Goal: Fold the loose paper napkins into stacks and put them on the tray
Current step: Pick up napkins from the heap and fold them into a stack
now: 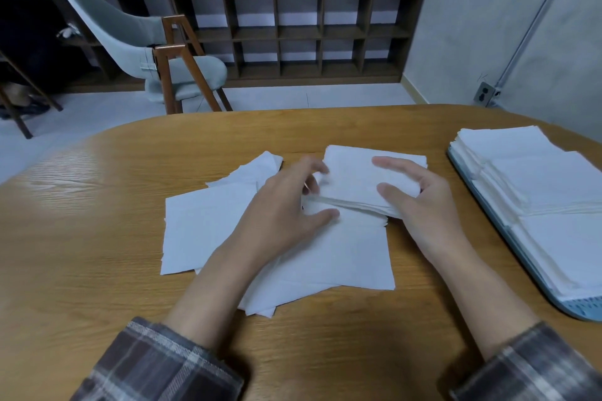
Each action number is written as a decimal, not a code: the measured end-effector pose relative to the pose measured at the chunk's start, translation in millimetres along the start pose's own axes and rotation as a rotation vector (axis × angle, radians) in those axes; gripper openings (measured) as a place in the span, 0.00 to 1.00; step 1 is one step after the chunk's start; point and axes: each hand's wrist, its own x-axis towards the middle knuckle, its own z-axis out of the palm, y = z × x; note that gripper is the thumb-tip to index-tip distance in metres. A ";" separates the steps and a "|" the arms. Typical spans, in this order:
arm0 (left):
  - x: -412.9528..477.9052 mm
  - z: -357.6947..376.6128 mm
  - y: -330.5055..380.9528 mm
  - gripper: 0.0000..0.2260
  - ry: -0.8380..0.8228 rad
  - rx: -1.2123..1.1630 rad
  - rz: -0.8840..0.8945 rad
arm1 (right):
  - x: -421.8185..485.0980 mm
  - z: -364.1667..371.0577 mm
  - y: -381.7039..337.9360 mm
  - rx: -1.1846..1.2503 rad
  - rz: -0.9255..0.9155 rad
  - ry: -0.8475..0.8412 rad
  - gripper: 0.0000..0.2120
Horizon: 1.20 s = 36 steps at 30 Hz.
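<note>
- Head view: wooden table [97,205] is seen to carry everything; work is done over its middle.
- Tray [583,311], pale blue, is set well to the right of the R fingers [387,162], prob. so finished work is kept apart from the loose pile yet w/in reach.
- Finished stacks [553,192] are laid on it in rows and cover most of it; task is judged well along.
- Loose napkins [208,231], unfolded and overlapping, are spread under and to the left of the L fingers [312,167], close by for the next pick.
- Folded stack [351,179] is held btwn the two sets of fingers, its near edge raised off the loose sheets. It is likely being squared before transfer to the tray.
- R hand [420,195]: fingers are curled round the stack's right end, w/ thumb and forefinger on top and the rest hidden beneath; a firm grip is judged.
- L hand [283,205]: fingers are bent at the stack's left edge, thumb laid on the loose sheet just below. It is blurred, so grip vs. mere touch cannot be told.
</note>
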 end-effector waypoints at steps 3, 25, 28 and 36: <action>-0.2 0.8 -3.1 0.13 -0.187 0.020 0.016 | 1.7 0.6 3.4 -0.018 -0.011 0.047 0.19; 4.4 -9.2 2.9 0.05 0.081 -0.460 -0.083 | -8.5 8.8 -4.9 0.178 0.023 -0.226 0.08; 6.8 -9.3 1.3 0.07 0.158 -0.525 -0.119 | -8.8 8.0 -6.8 0.224 0.043 -0.249 0.09; 5.2 -10.2 5.2 0.06 0.197 -0.456 -0.025 | -10.7 7.3 -13.9 0.283 0.006 -0.361 0.28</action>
